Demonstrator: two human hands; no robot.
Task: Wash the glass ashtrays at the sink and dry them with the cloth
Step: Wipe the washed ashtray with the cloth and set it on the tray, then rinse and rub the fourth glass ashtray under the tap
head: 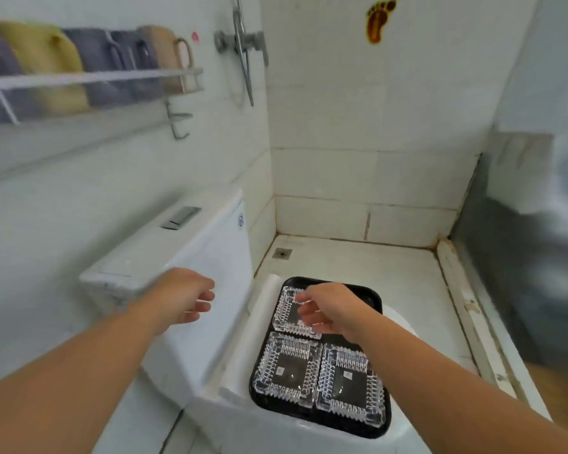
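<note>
A black tray [382, 424] lies on the closed toilet lid and carries three square cut-glass ashtrays. One ashtray [284, 314] is at the tray's far left, one [286, 368] at the near left, one [350, 383] at the near right. My right hand [328, 309] hovers over the far ashtray with loosely curled fingers, covering its right part; whether it touches the glass I cannot tell. My left hand [186, 298] hangs in front of the toilet tank, fingers loosely curled, holding nothing. No sink or cloth is in view.
The white toilet tank [191, 244] stands left of the tray. A wall rack [89, 77] with folded towels hangs upper left. A shower valve [240, 40] is on the wall. The tiled shower floor with a drain [282, 253] lies behind the toilet.
</note>
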